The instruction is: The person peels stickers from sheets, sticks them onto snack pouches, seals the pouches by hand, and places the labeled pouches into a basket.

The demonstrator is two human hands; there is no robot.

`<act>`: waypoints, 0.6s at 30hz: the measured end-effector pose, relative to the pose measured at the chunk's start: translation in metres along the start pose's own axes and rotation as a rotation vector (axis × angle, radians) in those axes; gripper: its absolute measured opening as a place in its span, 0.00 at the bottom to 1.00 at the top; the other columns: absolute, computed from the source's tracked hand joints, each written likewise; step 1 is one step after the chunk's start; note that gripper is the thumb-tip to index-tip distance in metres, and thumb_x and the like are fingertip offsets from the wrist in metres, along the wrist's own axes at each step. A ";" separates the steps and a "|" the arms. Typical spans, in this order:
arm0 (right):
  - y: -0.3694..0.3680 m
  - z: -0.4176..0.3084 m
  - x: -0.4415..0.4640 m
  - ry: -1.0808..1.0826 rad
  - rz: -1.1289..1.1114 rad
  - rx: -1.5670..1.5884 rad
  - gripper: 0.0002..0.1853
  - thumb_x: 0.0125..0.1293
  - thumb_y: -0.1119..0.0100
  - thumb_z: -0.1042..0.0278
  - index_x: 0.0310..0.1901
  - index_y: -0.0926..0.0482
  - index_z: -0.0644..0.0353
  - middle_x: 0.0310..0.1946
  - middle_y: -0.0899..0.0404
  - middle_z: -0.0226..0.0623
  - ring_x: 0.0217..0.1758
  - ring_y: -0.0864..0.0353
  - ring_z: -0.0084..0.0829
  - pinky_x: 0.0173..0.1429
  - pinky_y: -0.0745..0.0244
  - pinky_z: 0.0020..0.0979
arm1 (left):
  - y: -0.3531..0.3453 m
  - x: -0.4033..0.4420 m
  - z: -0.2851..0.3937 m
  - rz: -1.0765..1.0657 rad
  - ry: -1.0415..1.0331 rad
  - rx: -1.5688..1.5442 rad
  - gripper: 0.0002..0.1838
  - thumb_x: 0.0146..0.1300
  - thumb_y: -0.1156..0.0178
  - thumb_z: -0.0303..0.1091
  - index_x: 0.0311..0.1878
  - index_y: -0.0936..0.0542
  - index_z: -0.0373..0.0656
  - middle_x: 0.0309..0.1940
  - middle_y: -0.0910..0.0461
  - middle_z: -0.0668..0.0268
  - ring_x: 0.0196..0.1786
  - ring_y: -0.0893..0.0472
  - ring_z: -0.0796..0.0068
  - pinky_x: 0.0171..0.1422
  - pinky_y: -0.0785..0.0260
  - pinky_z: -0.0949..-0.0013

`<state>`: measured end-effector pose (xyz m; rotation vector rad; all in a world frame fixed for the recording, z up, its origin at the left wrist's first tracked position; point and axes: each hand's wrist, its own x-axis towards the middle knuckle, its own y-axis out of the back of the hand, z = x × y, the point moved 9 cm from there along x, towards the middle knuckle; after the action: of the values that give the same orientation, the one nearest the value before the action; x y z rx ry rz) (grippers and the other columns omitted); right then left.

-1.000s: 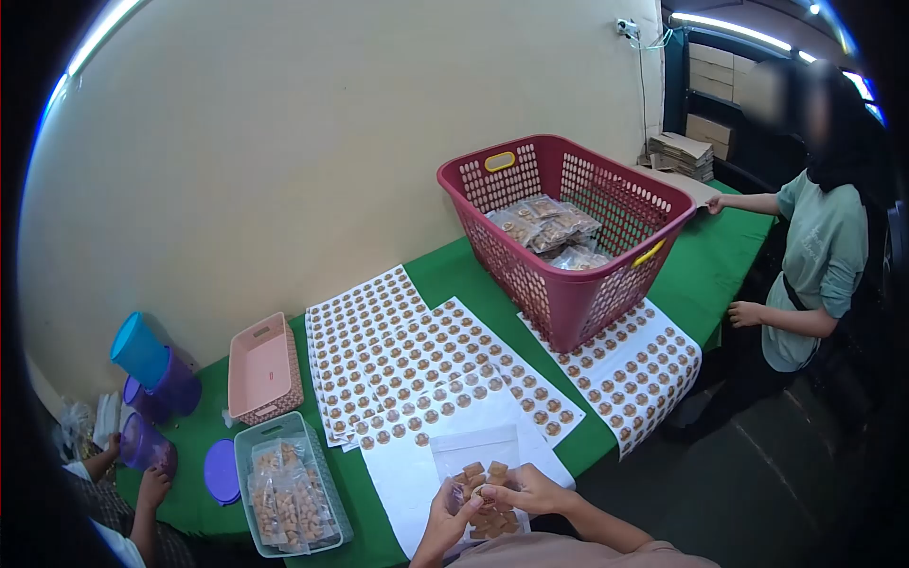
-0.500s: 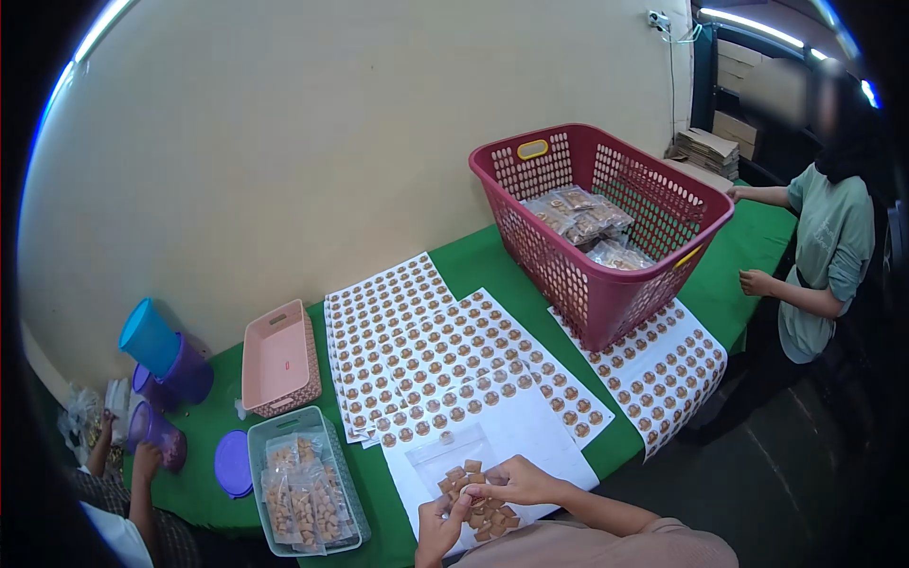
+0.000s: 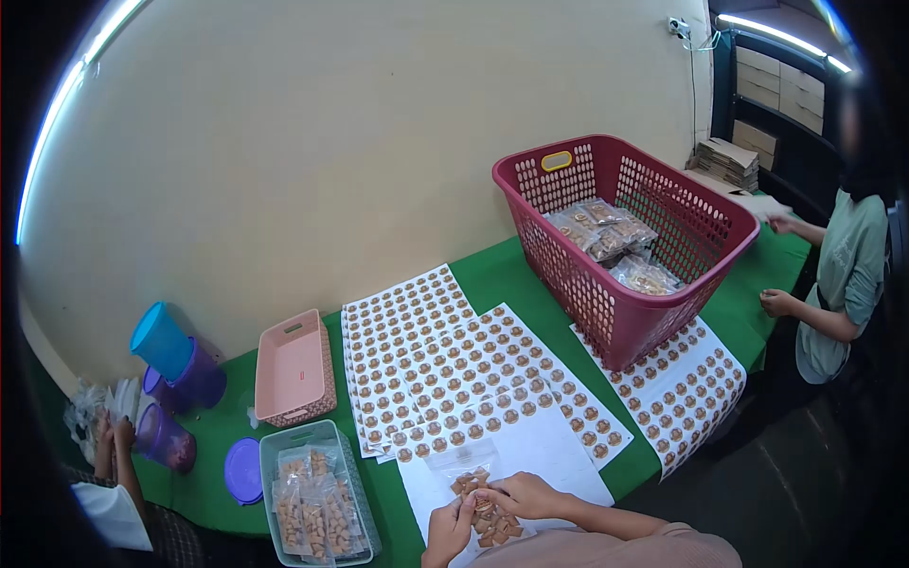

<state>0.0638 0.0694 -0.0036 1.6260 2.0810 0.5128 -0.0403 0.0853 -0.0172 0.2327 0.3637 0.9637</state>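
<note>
Both hands' grip is closed: L hand [image 3: 449, 531] & R hand [image 3: 528, 496] grasp clear bag [image 3: 496, 526] w/ brown pcs, over part-blank printed sheet [image 3: 559, 456] on green worktop [image 3: 488, 272]. Teal basket [image 3: 363, 480] w/ filled bags [image 3: 319, 504] is to left; red basket [image 3: 620, 322] farther off, to right.

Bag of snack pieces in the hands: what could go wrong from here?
The left hand and right hand meet over the filled bag, so hard thumb pressure might crack some pieces. Separately, the red basket stands partly on a printed sheet that droops over the table edge; dragging either could crease or tear it.
</note>
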 end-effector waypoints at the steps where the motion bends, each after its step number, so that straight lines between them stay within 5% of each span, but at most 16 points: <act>1: -0.001 0.001 0.001 -0.003 0.006 -0.003 0.23 0.61 0.64 0.48 0.30 0.25 0.59 0.19 0.26 0.44 0.25 0.27 0.46 0.31 0.34 0.39 | 0.000 0.001 -0.001 0.003 0.005 -0.001 0.17 0.60 0.53 0.41 0.40 0.27 0.36 0.29 0.24 0.60 0.33 0.25 0.69 0.39 0.34 0.71; 3: -0.003 0.002 0.002 0.012 0.027 0.001 0.23 0.61 0.63 0.48 0.30 0.24 0.60 0.17 0.27 0.45 0.24 0.27 0.45 0.30 0.34 0.38 | 0.007 0.001 0.006 0.117 -0.089 0.043 0.16 0.58 0.50 0.40 0.30 0.24 0.32 0.15 0.27 0.68 0.20 0.33 0.86 0.23 0.40 0.75; 10: -0.011 0.007 0.003 -0.002 0.008 0.117 0.26 0.59 0.63 0.45 0.25 0.25 0.60 0.16 0.28 0.45 0.22 0.28 0.43 0.28 0.35 0.37 | 0.011 -0.006 -0.002 0.125 0.045 -0.012 0.17 0.56 0.47 0.40 0.25 0.24 0.32 0.12 0.31 0.72 0.18 0.36 0.88 0.21 0.44 0.79; 18: 0.009 0.018 -0.001 -0.156 0.055 0.087 0.34 0.49 0.55 0.34 0.12 0.30 0.64 0.09 0.33 0.39 0.15 0.33 0.31 0.22 0.40 0.30 | 0.011 -0.012 0.017 0.116 -0.184 -0.075 0.16 0.53 0.44 0.39 0.22 0.24 0.32 0.14 0.27 0.67 0.19 0.32 0.86 0.23 0.41 0.77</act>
<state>0.0810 0.0712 -0.0135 1.7181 1.9731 0.3061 -0.0476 0.0809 0.0042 0.2739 0.1465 1.0589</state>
